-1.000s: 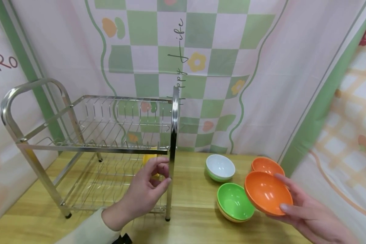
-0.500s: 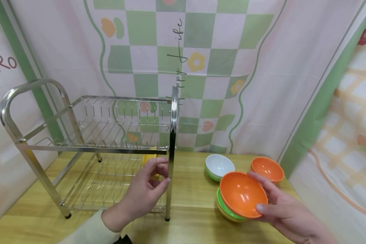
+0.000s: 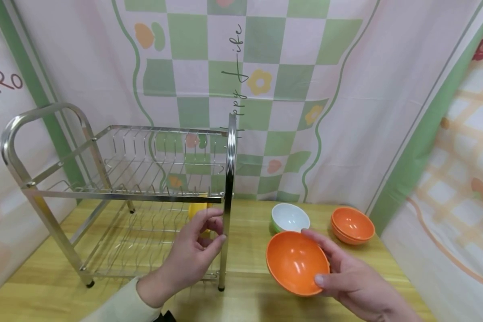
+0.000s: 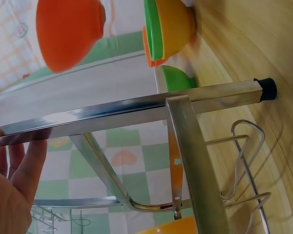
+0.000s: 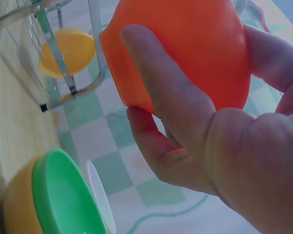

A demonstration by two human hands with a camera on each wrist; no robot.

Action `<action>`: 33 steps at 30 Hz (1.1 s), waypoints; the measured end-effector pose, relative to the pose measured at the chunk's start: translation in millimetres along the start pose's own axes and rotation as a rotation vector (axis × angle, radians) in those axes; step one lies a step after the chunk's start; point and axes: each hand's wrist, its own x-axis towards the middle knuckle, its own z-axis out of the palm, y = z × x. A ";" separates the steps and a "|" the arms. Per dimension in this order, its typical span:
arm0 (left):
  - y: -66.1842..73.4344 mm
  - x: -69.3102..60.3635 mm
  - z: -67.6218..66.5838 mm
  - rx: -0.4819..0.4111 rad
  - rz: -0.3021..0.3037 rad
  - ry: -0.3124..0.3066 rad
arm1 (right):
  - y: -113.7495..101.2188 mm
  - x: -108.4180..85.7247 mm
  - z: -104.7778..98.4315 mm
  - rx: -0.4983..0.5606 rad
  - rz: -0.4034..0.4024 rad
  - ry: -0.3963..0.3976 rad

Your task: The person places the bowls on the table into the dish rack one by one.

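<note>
My left hand (image 3: 185,259) grips the right front post of the metal rack (image 3: 120,197); in the left wrist view the fingers (image 4: 31,165) lie along that post (image 4: 112,112). An orange bowl (image 3: 295,264) is pinched by its right side in my right hand (image 3: 354,284), held tilted in the air right of the rack. Seen from the right wrist, thumb and fingers hold the bowl (image 5: 200,53) around its base and side. Below it are a green bowl (image 5: 63,200) and a yellow one (image 5: 19,204), nested; in the head view the held bowl hides them.
A white-lined bowl (image 3: 290,218) with a green outside stands toward the back of the wooden table (image 3: 249,255). Stacked orange bowls (image 3: 352,223) are at the right. On the rack's lower tier sits a yellow bowl (image 5: 68,52). A patterned curtain (image 3: 261,40) hangs behind.
My right hand has carried the orange bowl leftward, away from the orange stack and over the green bowl, which it now covers. My left hand has stayed on the post.
</note>
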 end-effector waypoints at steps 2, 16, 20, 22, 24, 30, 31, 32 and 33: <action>-0.1 -0.3 0.3 -0.003 -0.002 0.003 | 1.3 2.3 2.1 0.003 0.006 -0.009; 1.3 -2.3 3.7 0.002 -0.014 0.038 | 8.6 13.7 15.1 0.007 0.036 0.004; 4.3 -4.4 4.1 0.016 -0.046 0.043 | 8.8 15.7 17.2 0.012 0.039 -0.004; 5.9 -6.1 4.2 0.023 -0.054 0.045 | 8.4 15.8 17.6 0.016 0.043 -0.002; 7.6 -8.1 4.2 0.027 -0.046 0.049 | 8.1 15.7 17.9 0.014 0.048 0.006; 10.2 -12.0 5.2 0.047 0.084 0.084 | 7.9 15.3 18.0 0.008 0.053 0.015; 10.4 -12.7 5.5 0.051 0.106 0.082 | 8.0 15.2 17.8 0.007 0.052 0.013; 11.0 -13.6 5.8 0.052 0.122 0.077 | 8.2 15.2 17.6 0.007 0.050 0.012; 11.6 -14.6 6.3 0.050 0.134 0.066 | 8.4 15.2 17.4 0.007 0.049 0.012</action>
